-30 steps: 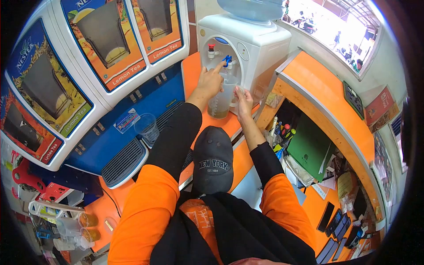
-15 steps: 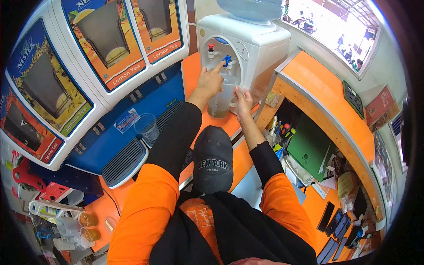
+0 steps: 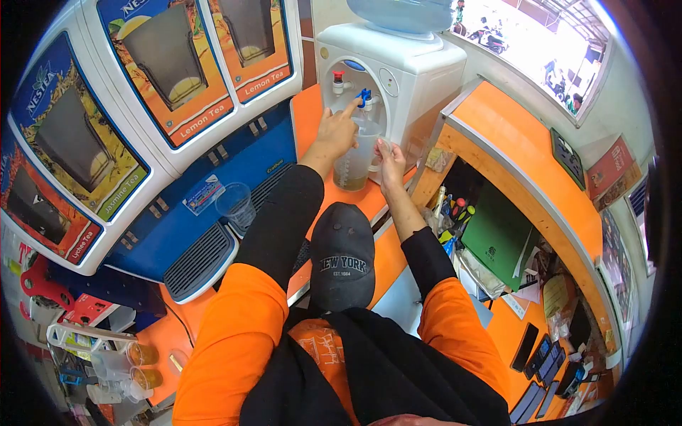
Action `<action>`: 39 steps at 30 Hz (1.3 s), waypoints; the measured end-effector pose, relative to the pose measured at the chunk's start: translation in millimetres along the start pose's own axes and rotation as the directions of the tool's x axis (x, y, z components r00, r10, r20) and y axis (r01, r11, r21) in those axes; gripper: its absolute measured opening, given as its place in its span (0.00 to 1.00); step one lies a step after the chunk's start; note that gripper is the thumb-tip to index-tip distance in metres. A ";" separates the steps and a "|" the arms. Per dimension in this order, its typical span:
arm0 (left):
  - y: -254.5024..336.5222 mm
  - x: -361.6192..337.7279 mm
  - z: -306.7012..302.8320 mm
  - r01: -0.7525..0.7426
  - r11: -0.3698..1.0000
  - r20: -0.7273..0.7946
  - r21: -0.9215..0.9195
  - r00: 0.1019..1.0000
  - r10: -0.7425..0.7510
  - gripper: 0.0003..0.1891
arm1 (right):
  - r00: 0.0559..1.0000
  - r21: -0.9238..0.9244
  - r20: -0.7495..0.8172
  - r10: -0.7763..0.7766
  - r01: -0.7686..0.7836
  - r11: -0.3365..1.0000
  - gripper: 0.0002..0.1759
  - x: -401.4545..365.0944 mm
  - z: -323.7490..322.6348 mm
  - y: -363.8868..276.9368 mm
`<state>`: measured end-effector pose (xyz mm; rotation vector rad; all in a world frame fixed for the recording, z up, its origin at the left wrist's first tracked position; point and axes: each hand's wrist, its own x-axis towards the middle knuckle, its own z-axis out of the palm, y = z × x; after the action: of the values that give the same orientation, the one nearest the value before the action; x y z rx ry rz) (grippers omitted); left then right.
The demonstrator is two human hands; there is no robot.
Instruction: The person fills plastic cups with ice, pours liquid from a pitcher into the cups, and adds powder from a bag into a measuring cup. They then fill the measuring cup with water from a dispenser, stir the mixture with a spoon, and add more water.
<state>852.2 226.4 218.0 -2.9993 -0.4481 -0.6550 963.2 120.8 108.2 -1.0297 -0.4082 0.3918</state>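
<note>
A clear measuring jug (image 3: 357, 162) with a little brownish liquid at its bottom stands under the blue tap (image 3: 364, 96) of a white water dispenser (image 3: 410, 67). My left hand (image 3: 337, 129) reaches over the jug with its forefinger pressed on the blue tap. My right hand (image 3: 390, 164) holds the jug's right side by the handle. A red tap (image 3: 339, 77) sits to the left of the blue one.
A blue and white Nestea drink machine (image 3: 142, 121) with drip grilles fills the left, an empty clear cup (image 3: 236, 206) on it. The orange counter (image 3: 369, 199) runs under the dispenser. Shelves with pens, a green folder (image 3: 497, 238) and phones lie right.
</note>
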 end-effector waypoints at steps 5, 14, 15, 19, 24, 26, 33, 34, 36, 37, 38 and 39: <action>-0.8 -0.2 1.3 -0.010 1.000 -0.012 -0.012 1.000 0.010 0.11 | 1.000 -0.003 -0.005 0.006 -0.006 1.000 0.15 -2.7 1.1 -3.6; 1.2 0.1 -1.2 0.013 1.000 0.017 -0.009 1.000 -0.013 0.11 | 1.000 0.029 0.000 -0.004 0.004 1.000 0.15 3.6 -2.3 5.9; 1.7 0.0 -1.1 0.015 1.000 0.016 -0.004 1.000 -0.015 0.11 | 1.000 0.021 0.001 -0.002 0.002 1.000 0.15 3.2 -2.1 4.9; 0.9 -0.1 -0.3 0.011 1.000 0.003 -0.004 1.000 -0.011 0.11 | 1.000 0.013 0.006 0.000 -0.001 1.000 0.15 0.8 -1.0 1.5; 2.7 -0.2 -3.1 0.024 1.000 0.038 -0.010 0.999 -0.024 0.10 | 1.000 0.021 0.004 0.004 -0.004 1.000 0.15 -0.7 0.2 0.5; 3.4 -1.1 -4.4 0.028 1.000 0.041 -0.012 0.999 -0.027 0.10 | 1.000 0.001 0.002 -0.001 0.001 1.000 0.15 -0.4 0.0 0.7; 1.2 -1.0 -1.5 0.034 0.999 0.044 -0.037 0.998 -0.032 0.11 | 1.000 -0.002 -0.003 0.002 -0.002 1.000 0.15 -0.3 -0.3 3.1; 2.0 0.1 -1.2 0.029 0.999 0.040 -0.033 0.999 -0.027 0.11 | 1.000 -0.001 -0.008 -0.005 0.005 1.000 0.15 -0.7 -0.5 5.0; 4.2 -0.4 -2.3 0.037 0.999 0.031 -0.029 0.999 -0.036 0.10 | 1.000 0.005 -0.020 -0.024 0.024 1.000 0.15 1.8 -1.7 8.0; 5.3 -0.3 -3.5 0.042 0.999 0.027 -0.026 0.999 -0.041 0.10 | 0.999 0.013 -0.026 -0.032 0.032 0.999 0.14 2.2 -0.5 9.9; 6.2 0.5 -4.7 0.047 0.998 0.040 -0.031 0.998 -0.046 0.10 | 0.999 0.022 -0.030 -0.036 0.037 0.999 0.14 3.1 -0.7 10.9; 6.4 0.5 -5.5 0.056 0.998 0.055 -0.035 0.997 -0.054 0.10 | 0.999 0.027 -0.021 -0.035 0.035 0.999 0.14 2.7 -0.9 9.2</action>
<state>852.3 219.9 223.4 -3.0558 -0.5296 -0.5930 964.9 125.7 100.1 -0.9983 -0.4012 0.3542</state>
